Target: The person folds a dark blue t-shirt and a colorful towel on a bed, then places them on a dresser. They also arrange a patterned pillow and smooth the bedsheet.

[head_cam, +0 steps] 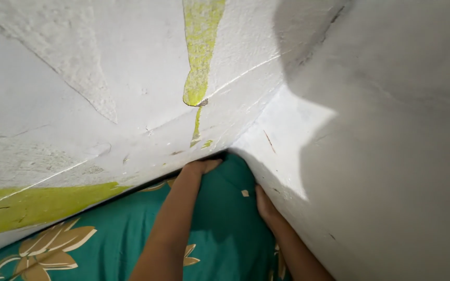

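The left hand (200,167) presses down at the far corner of a teal bedsheet (220,229), its fingers curled over and pushed into the cloth where the sheet meets the wall; the fingertips are hidden in the dark gap there, so the hand reads as closed on the sheet's edge, tucking into it. Its bare forearm runs back toward 6 o'clock and leaves the picture at the bottom edge.

The right hand (266,207) lies just beside it, toward 4 o'clock, flat against the sheet's side edge and pressed close to the right wall (391,156). Its fingers point toward 12 o'clock and look mostly straight, but whether they pinch any cloth cannot be told, since the far side of the hand is hidden against the wall.

The bedsheet fills the lower middle of the view, coming to a point at the room corner between the two hands. It is deep green with a large tan and cream leaf pattern (48,255) showing toward 8 o'clock, and a small pale square fleck (245,193) sits between the hands.

Around it stand two rough whitewashed walls. The left wall (79,104) bears a yellow-green streak (199,57) running down from 12 o'clock and a broader yellow-green band (37,205) at 9 o'clock. A bright patch of light (292,140) falls on the right wall, with shadow above it.
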